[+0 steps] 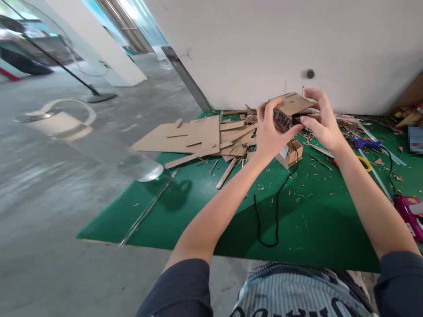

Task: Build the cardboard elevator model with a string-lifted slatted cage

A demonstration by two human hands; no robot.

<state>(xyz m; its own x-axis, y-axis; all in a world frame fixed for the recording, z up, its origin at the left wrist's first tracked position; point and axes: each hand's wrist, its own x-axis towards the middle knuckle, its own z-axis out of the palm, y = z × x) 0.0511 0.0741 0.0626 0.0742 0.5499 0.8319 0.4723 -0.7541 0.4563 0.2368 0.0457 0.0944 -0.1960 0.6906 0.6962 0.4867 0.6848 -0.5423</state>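
- Above the far half of the green tabletop (pixel 324 215), holding a small cardboard box (pixel 292 104) up between left hand (pixel 269 130) and right hand (pixel 324 125).
- Gripping the box's left side, with left fingers and thumb curling closely around the card.
- Resting right thumb against a black piece (pixel 296 119) at the open right-hand end, while spreading the index finger higher, near the top flap; being unable to tell whether that looser grasp is closing on the piece or on the card.
- Seeing only that black piece inside the opening, with anything deeper being hidden.
- Showing plain brown card, with bold dark characters on the near side and smaller print on the flap.
- Noticing a second cardboard piece (pixel 292 154) standing just below, with a black cord (pixel 276 215) looping forward across the green.
- Finding cardboard sheets (pixel 201 134) lying leftward among strips and scraps; farther left, seeing a blurred clear jug (pixel 99 150) with a handle, its contents being unreadable.
- Seeing a blue glue gun (pixel 365 143), a yellow loop handle (pixel 365 164) and a magenta device (pixel 410 215) lying rightward.
- Spotting a cardboard carton (pixel 411 92) at the far right, holding jumbled items too small for naming.
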